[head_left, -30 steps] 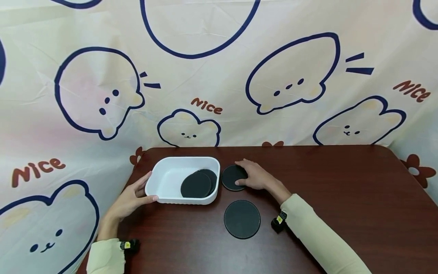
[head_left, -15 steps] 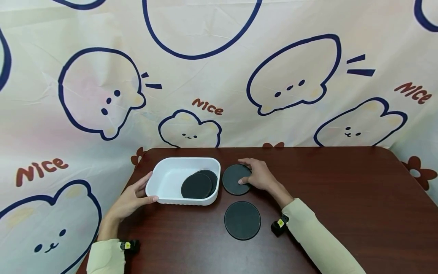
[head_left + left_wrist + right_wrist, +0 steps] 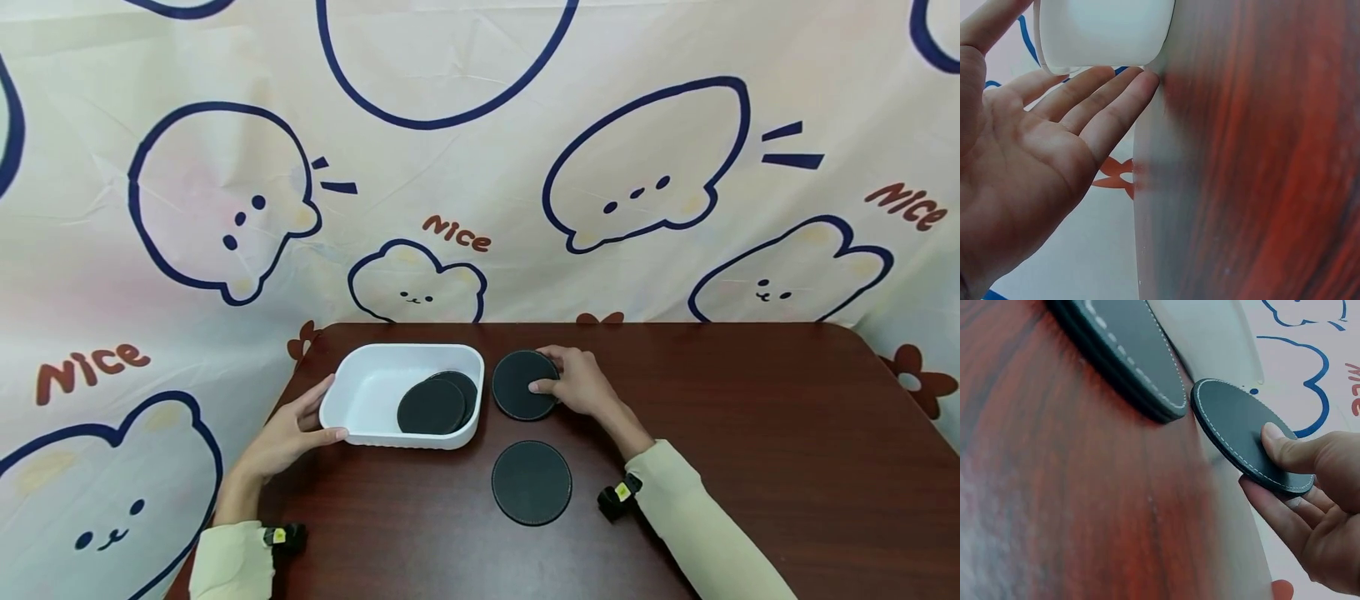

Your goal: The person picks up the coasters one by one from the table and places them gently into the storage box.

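My right hand (image 3: pixel 588 385) pinches a round black leather coaster (image 3: pixel 517 387), thumb on top and fingers beneath. In the right wrist view this coaster (image 3: pixel 1235 428) with pale edge stitching is raised and tilted. Just right of the white plastic basket (image 3: pixel 369 392) it appears in the head view. Two overlapping black coasters (image 3: pixel 430 407) lie inside the basket. Nearer me on the table is another coaster (image 3: pixel 531 483). My left hand (image 3: pixel 281 442) touches the basket's left end, its fingers mostly straight in the left wrist view, below the basket wall (image 3: pixel 1107 34).
The dark brown wooden table (image 3: pixel 720 433) extends to the right of the coasters. A cloth printed with cartoon bears (image 3: pixel 420 183) hangs behind the table and down its left side. A small black wrist camera (image 3: pixel 617 498) is strapped at the right sleeve.
My right hand has lifted the coaster beside the basket and drawn it slightly right. My left hand, the basket and the nearer coaster have stayed in place.
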`<state>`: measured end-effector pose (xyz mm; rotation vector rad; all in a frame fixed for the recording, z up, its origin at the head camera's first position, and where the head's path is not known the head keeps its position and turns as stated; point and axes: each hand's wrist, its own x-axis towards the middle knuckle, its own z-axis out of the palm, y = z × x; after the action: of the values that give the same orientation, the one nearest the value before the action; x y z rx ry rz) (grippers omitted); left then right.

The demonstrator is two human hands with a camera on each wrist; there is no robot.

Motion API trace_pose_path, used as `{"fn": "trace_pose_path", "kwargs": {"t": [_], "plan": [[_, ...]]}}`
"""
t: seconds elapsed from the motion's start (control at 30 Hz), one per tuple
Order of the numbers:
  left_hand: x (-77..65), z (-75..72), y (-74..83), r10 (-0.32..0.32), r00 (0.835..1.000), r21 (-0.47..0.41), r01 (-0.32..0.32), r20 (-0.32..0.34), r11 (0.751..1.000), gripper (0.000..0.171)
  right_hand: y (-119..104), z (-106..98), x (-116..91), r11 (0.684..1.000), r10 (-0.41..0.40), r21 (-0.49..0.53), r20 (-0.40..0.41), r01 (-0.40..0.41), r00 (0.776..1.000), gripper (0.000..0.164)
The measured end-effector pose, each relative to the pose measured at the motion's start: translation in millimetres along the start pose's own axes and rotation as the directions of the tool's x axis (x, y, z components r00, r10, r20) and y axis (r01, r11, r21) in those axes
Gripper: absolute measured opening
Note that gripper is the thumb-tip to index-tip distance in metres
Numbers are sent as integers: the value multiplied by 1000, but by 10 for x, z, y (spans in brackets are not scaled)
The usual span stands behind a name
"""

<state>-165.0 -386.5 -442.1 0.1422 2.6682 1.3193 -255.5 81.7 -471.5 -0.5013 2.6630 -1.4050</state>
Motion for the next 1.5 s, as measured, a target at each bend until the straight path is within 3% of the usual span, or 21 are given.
{"fn": "trace_pose_path", "kwargs": {"t": [0.17, 0.37, 0.63, 1.0, 1.5], "plan": [[3, 5, 8, -1, 1000, 7, 1, 4, 1000, 98, 16, -28, -14, 1000, 15, 20, 19, -15, 1000, 55], [6, 2, -1, 1, 1000, 23, -1, -3, 1000, 99, 43, -63, 2, 991, 7, 130, 65, -15, 998, 52], [19, 3, 11, 9, 1000, 26, -9, 0, 1000, 99, 19, -126, 8, 952, 21, 301, 135, -61, 991, 51], [12, -3, 15, 18, 1000, 24, -18, 7, 1000, 99, -32, -250, -23, 933, 15, 351, 170, -75, 985, 51], [17, -7, 9, 14, 1000, 33, -14, 6, 999, 99, -87, -328, -28, 883, 47, 448, 207, -137, 977, 56]]}}
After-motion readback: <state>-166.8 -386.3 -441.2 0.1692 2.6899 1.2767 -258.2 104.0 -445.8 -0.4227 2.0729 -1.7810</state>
